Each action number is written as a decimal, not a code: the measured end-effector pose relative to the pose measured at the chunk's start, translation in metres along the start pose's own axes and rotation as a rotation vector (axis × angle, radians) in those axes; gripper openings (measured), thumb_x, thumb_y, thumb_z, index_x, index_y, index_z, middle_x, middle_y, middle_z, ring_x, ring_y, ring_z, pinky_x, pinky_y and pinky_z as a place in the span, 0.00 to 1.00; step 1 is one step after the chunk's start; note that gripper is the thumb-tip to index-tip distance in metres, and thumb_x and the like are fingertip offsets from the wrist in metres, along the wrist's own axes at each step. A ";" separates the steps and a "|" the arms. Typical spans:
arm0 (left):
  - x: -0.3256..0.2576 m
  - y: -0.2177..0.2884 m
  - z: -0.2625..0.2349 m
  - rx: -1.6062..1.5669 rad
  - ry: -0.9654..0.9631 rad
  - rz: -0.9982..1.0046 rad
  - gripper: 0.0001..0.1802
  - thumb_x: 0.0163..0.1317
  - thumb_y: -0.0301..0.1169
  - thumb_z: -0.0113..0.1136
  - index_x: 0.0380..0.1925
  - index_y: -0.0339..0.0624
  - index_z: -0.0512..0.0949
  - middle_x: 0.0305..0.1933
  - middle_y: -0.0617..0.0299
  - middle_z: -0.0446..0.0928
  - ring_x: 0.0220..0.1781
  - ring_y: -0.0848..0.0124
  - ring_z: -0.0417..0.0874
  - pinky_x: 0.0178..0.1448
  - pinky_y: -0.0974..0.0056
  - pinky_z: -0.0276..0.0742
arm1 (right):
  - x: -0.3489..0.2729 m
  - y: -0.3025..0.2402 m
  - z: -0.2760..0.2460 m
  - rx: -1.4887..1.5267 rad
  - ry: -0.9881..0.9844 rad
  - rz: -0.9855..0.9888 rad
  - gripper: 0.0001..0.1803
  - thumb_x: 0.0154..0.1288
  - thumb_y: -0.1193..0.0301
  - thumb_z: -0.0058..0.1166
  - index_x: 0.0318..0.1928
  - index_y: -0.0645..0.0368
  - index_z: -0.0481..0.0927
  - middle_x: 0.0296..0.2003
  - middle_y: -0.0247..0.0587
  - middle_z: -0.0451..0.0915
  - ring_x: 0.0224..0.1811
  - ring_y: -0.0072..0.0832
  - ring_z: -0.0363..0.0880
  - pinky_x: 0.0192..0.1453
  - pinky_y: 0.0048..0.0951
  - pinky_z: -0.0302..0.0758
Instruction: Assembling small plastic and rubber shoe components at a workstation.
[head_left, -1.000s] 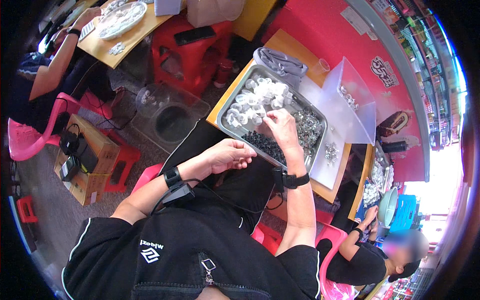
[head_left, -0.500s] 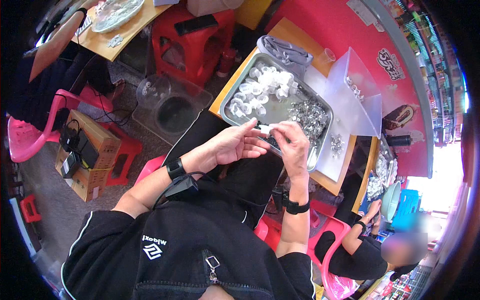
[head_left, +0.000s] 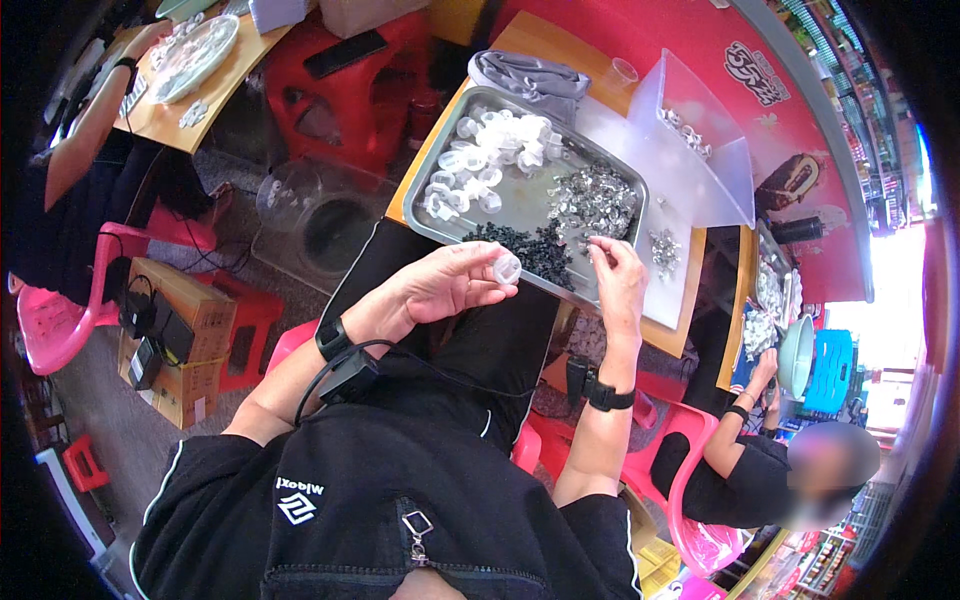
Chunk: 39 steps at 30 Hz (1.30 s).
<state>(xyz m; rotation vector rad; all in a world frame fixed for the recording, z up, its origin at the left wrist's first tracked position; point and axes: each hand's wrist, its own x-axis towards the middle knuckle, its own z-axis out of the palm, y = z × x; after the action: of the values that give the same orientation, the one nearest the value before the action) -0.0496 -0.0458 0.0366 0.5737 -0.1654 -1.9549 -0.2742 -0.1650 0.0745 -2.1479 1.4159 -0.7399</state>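
Observation:
Between the thumb and fingers of my left hand (head_left: 450,284) is a translucent round plastic piece (head_left: 507,268), held just off the near edge of a metal tray (head_left: 432,157). My right hand (head_left: 620,280) reaches over the tray's near right side, thumb and fingertips pinched together at the pile of small silvery metal parts (head_left: 595,200); whatever they grip is too small to make out. Small black parts (head_left: 535,250) lie heaped along the tray's near side. Clear and white plastic pieces (head_left: 500,145) fill its far left part.
Folded grey cloth (head_left: 530,75) lies behind the tray. A clear plastic bin (head_left: 700,140) and loose metal bits (head_left: 664,252) are to its right. A red stool (head_left: 345,95) stands at far left. One co-worker sits at right on a pink chair (head_left: 690,490); another person's arm (head_left: 80,150) shows at left.
My right hand has parted from the left and moved right to the metal parts. My left hand keeps the plastic piece, now plainly visible. The black parts have come into sight.

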 end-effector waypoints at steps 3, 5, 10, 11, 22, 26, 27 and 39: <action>0.001 -0.002 -0.002 -0.018 0.009 -0.013 0.11 0.63 0.33 0.58 0.42 0.39 0.73 0.42 0.57 0.78 0.43 0.64 0.83 0.47 0.67 0.82 | 0.012 0.002 0.008 -0.048 -0.063 -0.051 0.07 0.57 0.74 0.57 0.37 0.61 0.82 0.32 0.42 0.79 0.30 0.34 0.77 0.38 0.31 0.73; 0.000 -0.003 -0.006 0.007 0.019 -0.001 0.11 0.63 0.33 0.57 0.41 0.39 0.73 0.43 0.56 0.78 0.45 0.62 0.82 0.49 0.66 0.82 | 0.018 0.007 0.018 -0.071 -0.124 -0.166 0.07 0.57 0.73 0.57 0.36 0.60 0.82 0.32 0.43 0.79 0.33 0.37 0.78 0.39 0.31 0.73; -0.002 -0.003 -0.013 -0.011 0.006 0.029 0.12 0.63 0.33 0.58 0.42 0.38 0.73 0.43 0.56 0.77 0.46 0.60 0.82 0.49 0.65 0.82 | 0.028 0.018 0.035 -0.071 -0.158 -0.225 0.07 0.57 0.73 0.57 0.36 0.60 0.81 0.33 0.44 0.78 0.36 0.39 0.79 0.41 0.34 0.74; -0.003 -0.003 -0.012 -0.013 0.006 0.031 0.12 0.63 0.33 0.58 0.42 0.38 0.73 0.43 0.56 0.77 0.46 0.60 0.82 0.49 0.65 0.82 | 0.029 0.018 0.037 -0.101 -0.170 -0.232 0.07 0.57 0.73 0.57 0.36 0.60 0.81 0.34 0.44 0.78 0.37 0.40 0.78 0.42 0.34 0.74; -0.002 -0.001 -0.007 -0.059 -0.001 0.014 0.10 0.63 0.33 0.57 0.40 0.40 0.73 0.42 0.56 0.78 0.44 0.62 0.83 0.46 0.67 0.83 | 0.021 0.043 0.032 0.576 -0.118 0.217 0.09 0.63 0.74 0.55 0.42 0.64 0.80 0.29 0.28 0.76 0.29 0.18 0.74 0.35 0.20 0.72; 0.001 -0.003 -0.010 -0.055 -0.020 0.009 0.11 0.63 0.33 0.57 0.41 0.39 0.73 0.42 0.56 0.78 0.44 0.63 0.83 0.45 0.67 0.83 | 0.021 0.040 0.025 1.154 -0.190 0.398 0.13 0.64 0.78 0.52 0.49 0.65 0.76 0.30 0.31 0.76 0.28 0.17 0.71 0.33 0.18 0.72; 0.003 -0.004 -0.011 -0.049 -0.021 0.013 0.11 0.63 0.33 0.57 0.41 0.39 0.74 0.42 0.56 0.78 0.43 0.63 0.83 0.45 0.67 0.83 | 0.021 0.040 0.026 1.152 -0.191 0.398 0.13 0.64 0.78 0.52 0.49 0.65 0.76 0.30 0.31 0.76 0.28 0.17 0.71 0.33 0.18 0.72; 0.007 -0.007 -0.012 -0.063 -0.043 0.024 0.11 0.62 0.33 0.58 0.40 0.37 0.74 0.41 0.56 0.79 0.43 0.64 0.83 0.47 0.68 0.82 | 0.014 0.040 0.035 1.089 -0.256 0.458 0.08 0.64 0.78 0.52 0.43 0.66 0.77 0.36 0.40 0.80 0.36 0.24 0.79 0.41 0.21 0.76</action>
<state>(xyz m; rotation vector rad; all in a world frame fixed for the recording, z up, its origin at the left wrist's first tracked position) -0.0515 -0.0470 0.0215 0.4863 -0.1364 -1.9436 -0.2733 -0.1899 0.0255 -0.9905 0.9458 -0.7575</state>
